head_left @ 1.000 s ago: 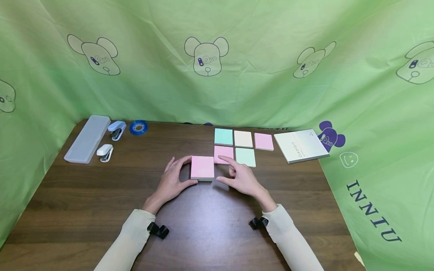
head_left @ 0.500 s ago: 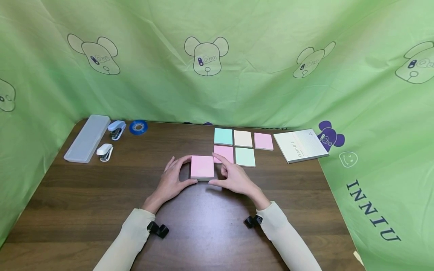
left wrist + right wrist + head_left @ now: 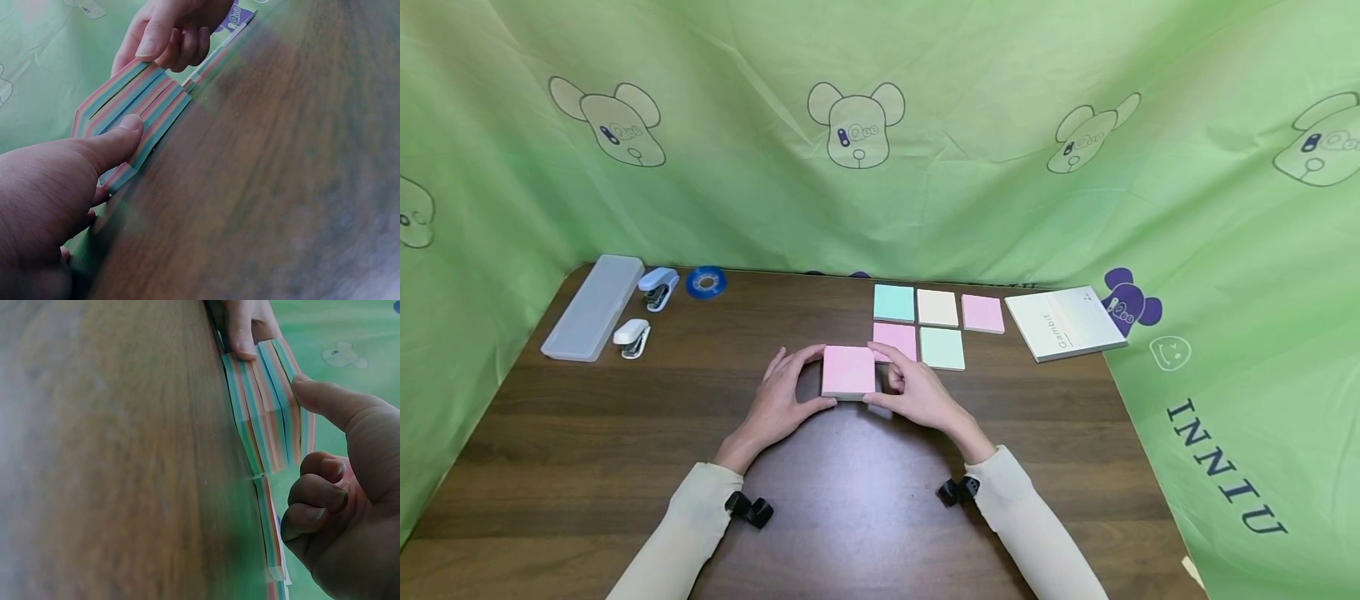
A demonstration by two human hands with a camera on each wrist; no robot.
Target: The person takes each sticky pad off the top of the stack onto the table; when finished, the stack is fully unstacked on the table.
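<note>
1. I am squaring up the thick pad of sticky notes at the middle of the table. My left hand pinches its left edge between thumb and fingers, and my right hand pinches its right edge the same way.
2. I judge the next move needs an even grip, because the layers may slide.
3. The translucent pencil case at the far left is closed; what is inside, I cannot tell.

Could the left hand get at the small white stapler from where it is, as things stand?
Probably yes. The white stapler lies to the left of the left hand with only bare table between them. But that hand is gripping the pink sticky-note pad, so it would likely have to let go first.
</note>
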